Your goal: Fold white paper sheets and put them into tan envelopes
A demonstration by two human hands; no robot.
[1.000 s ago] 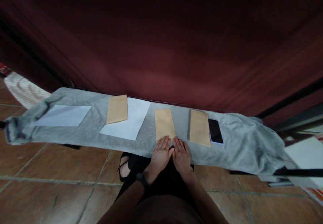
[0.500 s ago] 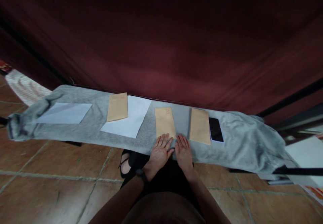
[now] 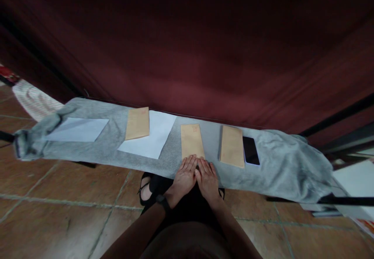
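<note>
A brown paper envelope (image 3: 192,140) with a small red mark near its top lies on the grey cloth in front of me. My left hand (image 3: 185,177) rests flat with its fingertips on the envelope's near edge. Beside it, my right hand (image 3: 207,179) lies flat too, fingers stretched over the same edge's right part. Both hands are open and close together, hiding the envelope's near end. To the right lies a stack of brown envelopes (image 3: 232,146). On the left another envelope (image 3: 137,123) overlaps a white sheet of paper (image 3: 159,134).
Grey cloth (image 3: 286,157) covers the long narrow bench. A dark-screened phone (image 3: 251,150) lies beside the stack. Another white sheet (image 3: 78,129) is at the far left. A dark red curtain (image 3: 187,68) hangs behind the bench, and tiled floor (image 3: 58,220) lies below.
My right hand has moved left, from beside the envelope onto its near edge next to my left hand. My left hand stays nearly in place. The view shifts slightly.
</note>
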